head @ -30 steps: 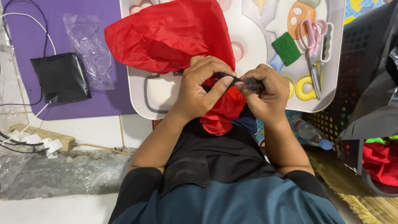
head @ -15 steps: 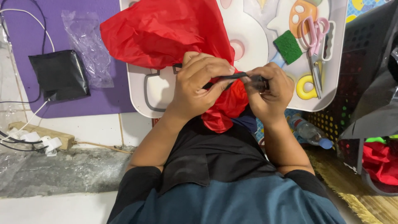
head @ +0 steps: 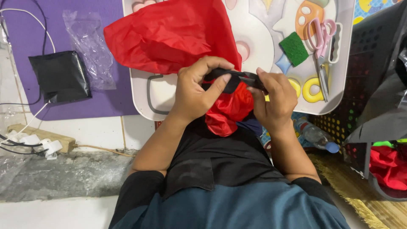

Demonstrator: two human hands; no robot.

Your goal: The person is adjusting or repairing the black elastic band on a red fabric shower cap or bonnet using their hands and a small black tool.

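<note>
Above the white tray surface [head: 339, 85], the left hand [head: 195, 93] and right hand [head: 275, 99] pinch a narrow black strap [head: 231, 77] between them, fingers clamped on its ends. It lies against the crumpled red fabric [head: 169, 34]. Pink-handled scissors [head: 320, 46] rest nearby beside a green sponge [head: 294, 48].

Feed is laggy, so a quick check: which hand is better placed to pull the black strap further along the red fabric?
Probably the right hand: it pinches the free end of the narrow black strap, while the left hand pins strap and crinkled red fabric together.
</note>
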